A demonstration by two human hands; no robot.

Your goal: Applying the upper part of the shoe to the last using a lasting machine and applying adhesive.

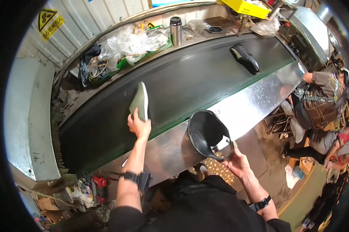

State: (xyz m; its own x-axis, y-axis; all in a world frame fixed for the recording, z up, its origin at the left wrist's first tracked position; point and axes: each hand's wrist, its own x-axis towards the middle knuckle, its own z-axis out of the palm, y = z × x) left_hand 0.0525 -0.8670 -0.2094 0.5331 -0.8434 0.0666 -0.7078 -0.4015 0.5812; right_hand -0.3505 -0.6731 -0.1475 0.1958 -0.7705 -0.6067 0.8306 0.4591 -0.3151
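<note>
An olive-green shoe (139, 101) with a white sole is gripped at one end by my left hand (138, 127). It tilts on edge over the dark conveyor belt (182, 89). Closer to my body, my right hand (238, 162) grips the near right rim of a black bucket-like container (195, 135). Its wide mouth faces up, and something pale and shiny, which I cannot make out, shows inside near the rim. The container is over the metal ledge (244, 110) along the belt; whether it rests there is hard to see. A black shoe (245, 58) lies farther along the belt.
Behind the belt are crumpled clear plastic bags (132, 42) and a metal flask (176, 31). A yellow box (246, 7) sits at the far right. Two other people (323, 98) are at the right. A grey metal housing (29, 120) stands at the left, with a red tool (100, 187) below.
</note>
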